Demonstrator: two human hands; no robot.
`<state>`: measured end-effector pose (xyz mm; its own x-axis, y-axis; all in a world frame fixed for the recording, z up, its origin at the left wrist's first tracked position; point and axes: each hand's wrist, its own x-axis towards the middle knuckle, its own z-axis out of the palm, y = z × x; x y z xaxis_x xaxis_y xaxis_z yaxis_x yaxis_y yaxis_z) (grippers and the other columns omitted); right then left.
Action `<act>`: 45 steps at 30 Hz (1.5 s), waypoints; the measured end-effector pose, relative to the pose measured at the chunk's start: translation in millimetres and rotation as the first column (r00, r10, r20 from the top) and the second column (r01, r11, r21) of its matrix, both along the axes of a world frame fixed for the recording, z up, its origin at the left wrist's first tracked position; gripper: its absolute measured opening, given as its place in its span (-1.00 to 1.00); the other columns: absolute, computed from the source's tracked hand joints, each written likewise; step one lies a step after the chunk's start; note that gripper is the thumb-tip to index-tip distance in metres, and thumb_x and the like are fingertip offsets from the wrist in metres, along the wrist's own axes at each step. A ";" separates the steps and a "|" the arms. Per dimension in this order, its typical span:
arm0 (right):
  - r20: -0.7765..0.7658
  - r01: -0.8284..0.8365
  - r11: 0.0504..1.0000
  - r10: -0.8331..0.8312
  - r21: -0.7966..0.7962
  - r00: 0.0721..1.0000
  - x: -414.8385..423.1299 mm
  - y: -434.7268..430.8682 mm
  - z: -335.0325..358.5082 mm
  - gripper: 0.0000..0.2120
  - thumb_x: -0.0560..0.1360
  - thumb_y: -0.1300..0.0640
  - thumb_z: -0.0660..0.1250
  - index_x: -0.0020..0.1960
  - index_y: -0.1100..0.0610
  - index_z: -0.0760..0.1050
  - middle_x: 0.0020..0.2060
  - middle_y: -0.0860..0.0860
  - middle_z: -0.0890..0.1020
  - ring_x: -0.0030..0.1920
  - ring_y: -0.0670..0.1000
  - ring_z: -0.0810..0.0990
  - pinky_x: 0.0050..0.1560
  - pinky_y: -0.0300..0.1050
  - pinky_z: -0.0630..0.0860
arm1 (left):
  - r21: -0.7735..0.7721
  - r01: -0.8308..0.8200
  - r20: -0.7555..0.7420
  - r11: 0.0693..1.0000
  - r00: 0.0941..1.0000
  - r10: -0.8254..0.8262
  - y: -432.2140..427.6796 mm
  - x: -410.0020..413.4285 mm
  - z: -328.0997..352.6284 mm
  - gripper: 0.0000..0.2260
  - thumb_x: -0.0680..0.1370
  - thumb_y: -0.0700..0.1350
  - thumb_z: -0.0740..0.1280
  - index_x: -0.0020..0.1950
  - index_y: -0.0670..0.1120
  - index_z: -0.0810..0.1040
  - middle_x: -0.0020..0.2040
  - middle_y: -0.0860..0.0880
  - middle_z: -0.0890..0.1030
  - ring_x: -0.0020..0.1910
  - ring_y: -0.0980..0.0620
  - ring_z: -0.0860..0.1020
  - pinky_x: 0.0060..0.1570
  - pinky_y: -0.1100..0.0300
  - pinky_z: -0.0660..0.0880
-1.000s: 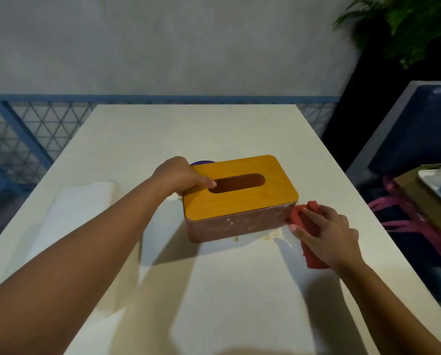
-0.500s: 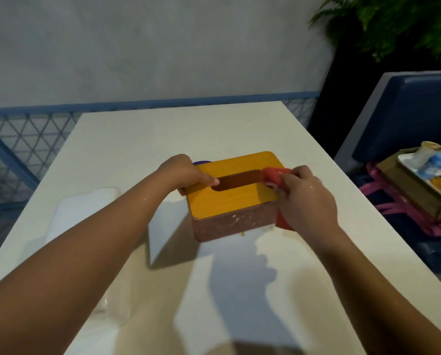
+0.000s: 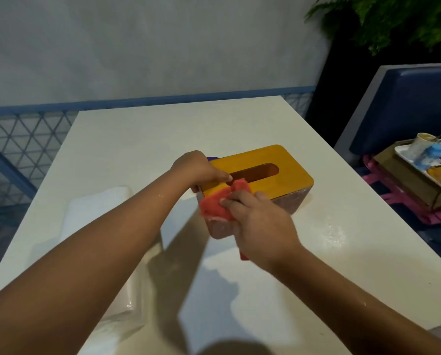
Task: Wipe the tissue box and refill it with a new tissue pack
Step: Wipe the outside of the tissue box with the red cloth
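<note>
One tissue box (image 3: 289, 176) sits near the middle of the white table (image 3: 163, 129), turned at an angle, its yellow wooden lid on top with the long slot facing up and its speckled brownish wall below. The left hand (image 3: 198, 167) grasps the box's left end, thumb lying over the lid's edge beside the slot and fingers curled down the side. The right hand (image 3: 260, 219) clutches a red cloth (image 3: 213, 207) and presses it against the near left corner of the box, where lid meets wall; a tail of the cloth hangs under the wrist. A small purple thing (image 3: 212, 158) peeks out just behind the left hand; what it is cannot be told. A white tissue pack (image 3: 96, 213) lies on the left side of the table, partly hidden by the left forearm. Off the table's right edge stands a blue chair (image 3: 406, 103), and near it a tray (image 3: 419, 162) smeared with paint and carrying a cup. Green plant (image 3: 393, 19) leaves hang at the far right, and a blue lattice rail (image 3: 22, 139) runs along the far left.
</note>
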<state>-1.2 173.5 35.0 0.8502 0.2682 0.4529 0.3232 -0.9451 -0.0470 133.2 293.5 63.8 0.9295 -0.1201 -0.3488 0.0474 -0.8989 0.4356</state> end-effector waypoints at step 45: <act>-0.119 0.185 0.298 -0.225 0.937 0.967 11.9 -92.9 -68.3 -0.64 0.61 0.19 0.14 0.38 0.27 0.32 0.04 -0.05 0.31 0.03 -0.46 0.34 0.05 -0.63 0.26 | -0.254 -0.255 0.080 0.933 0.956 0.283 -17.5 -34.6 -14.7 -0.32 0.23 0.15 0.39 0.30 -0.01 0.33 0.11 -0.02 0.44 0.08 -0.11 0.48 0.13 -0.12 0.49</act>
<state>10.7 80.6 -33.3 0.7923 -0.5318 0.2989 0.1459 -0.3105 -0.9393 98.6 276.0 49.2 0.9701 0.0731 -0.2316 0.2105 -0.7286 0.6518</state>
